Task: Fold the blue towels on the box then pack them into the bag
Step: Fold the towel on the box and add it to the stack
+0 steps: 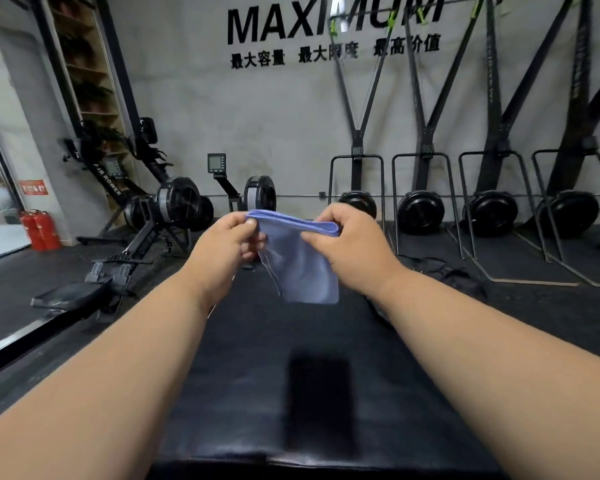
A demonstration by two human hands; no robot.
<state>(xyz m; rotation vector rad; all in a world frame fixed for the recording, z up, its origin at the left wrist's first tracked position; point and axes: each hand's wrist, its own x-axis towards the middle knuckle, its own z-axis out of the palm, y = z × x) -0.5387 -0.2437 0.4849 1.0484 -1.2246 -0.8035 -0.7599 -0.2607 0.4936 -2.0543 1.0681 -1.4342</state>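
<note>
Main risk, as I judged it: the blue towel (302, 261) was held up in the air by its top fold only, w/ the rest hanging free. If either pinch slackened, the layers would prob. slide apart and the fold would open, esp. at the lower left edge, where the layers already looked slightly offset. A lopsided pull by one hand would skew the corners too. Setting it down carelessly on the black box (257, 341) could also undo it, since nothing held the bottom edge. No bag was visible in this view, so reaching for it w/ one hand would leave the towel on a single pinch.

Left hand (227, 242): fingers curled, thumb & fingertips pinching the towel's top left corner. Right hand (350, 242): likewise curled, thumb on the near face of the cloth, fingers wrapped over the top right end of the fold. Both closed on the cloth, neither spread.

Towel location: raised between the two hands, above the far end of the box, not touching it. It looked already folded at least once, small & roughly square. No other blue towels showed. A dark flat phone-like object (321, 403) lay on the box nearer the person. Rowing machines (174, 202) stood on the floor behind.
</note>
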